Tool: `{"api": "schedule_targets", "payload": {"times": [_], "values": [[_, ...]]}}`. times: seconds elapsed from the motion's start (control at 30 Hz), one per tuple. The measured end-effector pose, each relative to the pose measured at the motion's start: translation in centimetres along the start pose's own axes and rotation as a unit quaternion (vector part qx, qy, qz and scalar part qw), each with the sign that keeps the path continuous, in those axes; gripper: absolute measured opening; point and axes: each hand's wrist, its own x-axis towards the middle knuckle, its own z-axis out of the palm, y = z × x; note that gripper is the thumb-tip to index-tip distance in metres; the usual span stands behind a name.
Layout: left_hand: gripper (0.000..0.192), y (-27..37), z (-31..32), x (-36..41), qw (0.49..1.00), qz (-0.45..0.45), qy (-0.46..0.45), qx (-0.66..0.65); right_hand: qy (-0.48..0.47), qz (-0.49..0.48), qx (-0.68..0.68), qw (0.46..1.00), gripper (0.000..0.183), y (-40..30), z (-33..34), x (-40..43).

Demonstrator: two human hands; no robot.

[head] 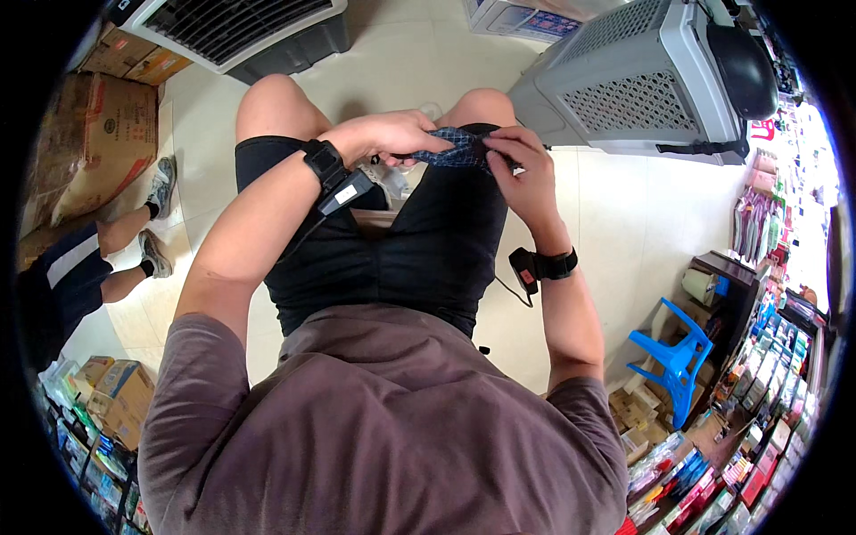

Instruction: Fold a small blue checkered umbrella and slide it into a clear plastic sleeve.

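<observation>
A small piece of dark blue checked fabric [449, 148] is stretched between my two hands, above my knees. Its exact kind cannot be told. My left hand [400, 137] grips its left end, the thumb lying on top. The fingertips of my right hand [518, 160] pinch its dark right end. Black straps with small devices and cables sit on both wrists. Below my left hand, between my legs, some whitish and clear plastic [394, 182] shows, partly hidden by the hand and the shorts.
A grey ventilated plastic case [622, 100] stands right of my knees, an air cooler [241, 27] ahead on the left. Cardboard boxes [124, 127] and another person's legs [127, 251] are at the left. A blue plastic chair [675, 354] and stocked shelves are at the right.
</observation>
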Motion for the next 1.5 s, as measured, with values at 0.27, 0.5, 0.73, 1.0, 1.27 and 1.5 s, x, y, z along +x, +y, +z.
{"api": "schedule_targets", "payload": {"times": [0.27, 0.5, 0.73, 1.0, 1.27, 1.5], "values": [[0.041, 0.0, -0.1, 0.0, 1.0, -0.002, -0.009, 0.008, 0.031, -0.028, -0.038, 0.998, 0.023, -0.2, 0.8, -0.7], [0.04, -0.1, 0.0, 0.0, 1.0, -0.006, -0.007, 0.009, 0.009, -0.038, -0.095, 0.995, 0.021, 0.0, 1.3, -0.8], [0.04, -0.4, -0.1, 0.2, 1.0, -0.001, -0.013, -0.006, 0.03, -0.008, -0.029, 0.999, 0.025, 0.0, 0.4, 0.3], [0.046, 0.0, -0.2, -0.5, 0.999, -0.01, -0.022, -0.023, -0.069, -0.057, -0.106, 0.99, 0.042, -0.7, 1.1, 1.2], [0.073, 0.2, 0.9, -1.1, 0.965, 0.042, 0.16, -0.204, -0.027, 0.049, -0.197, 0.979, 0.033, 0.4, 4.0, 2.0], [0.077, 0.9, 2.5, -1.2, 0.944, 0.104, 0.299, -0.095, 0.0, 0.052, -0.206, 0.977, 0.026, 0.7, 5.1, 2.2]]}}
